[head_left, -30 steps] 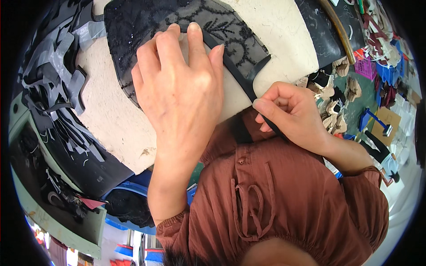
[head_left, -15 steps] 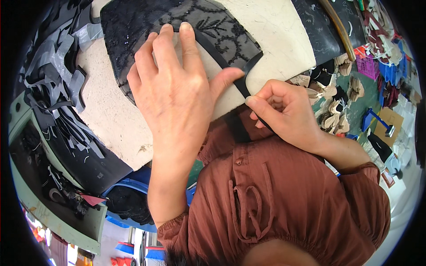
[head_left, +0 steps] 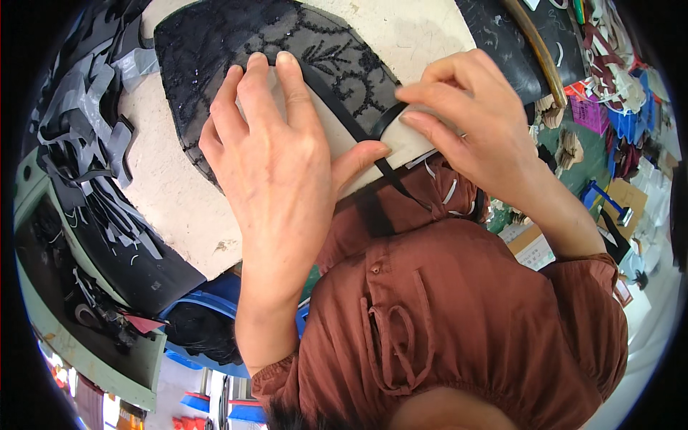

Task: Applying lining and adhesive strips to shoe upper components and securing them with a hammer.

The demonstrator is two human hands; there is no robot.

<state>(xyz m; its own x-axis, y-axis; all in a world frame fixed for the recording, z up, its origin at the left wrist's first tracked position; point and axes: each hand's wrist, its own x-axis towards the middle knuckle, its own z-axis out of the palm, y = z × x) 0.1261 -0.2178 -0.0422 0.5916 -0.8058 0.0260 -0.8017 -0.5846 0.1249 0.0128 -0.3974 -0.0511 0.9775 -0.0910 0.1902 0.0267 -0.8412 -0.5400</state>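
Head view: a black lace panel (head_left: 344, 79), patterned with leaf-like sprigs and dotted with a few bright specks, is laid on the cream worktop (head_left: 183, 222), and it is partly covered by the left hand (head_left: 272, 161). That hand is pressed palm down with its 4 fingers slightly apart and its thumb stretched out toward the right. A narrow black strip (head_left: 335, 104) is laid along the panel's inner edge, from beside the left fingertips down to the near edge of the worktop, over which its tail is hung. Near the left thumb, the strip is met by a short curved black end (head_left: 388, 122), which is led up to the right hand (head_left: 476, 118). There, thumb and forefinger are set on either side of that end, just beside the panel's corner; whether it is clamped between them cannot be told.

To the left, grey and black cut strips (head_left: 93, 122) are heaped. Below them, a blue bin (head_left: 215, 301) is filled with black cloth (head_left: 201, 333). At upper right, a wooden stick (head_left: 541, 50) is rested across a black sheet (head_left: 494, 36), and farther right a purple basket (head_left: 589, 113) is seen.
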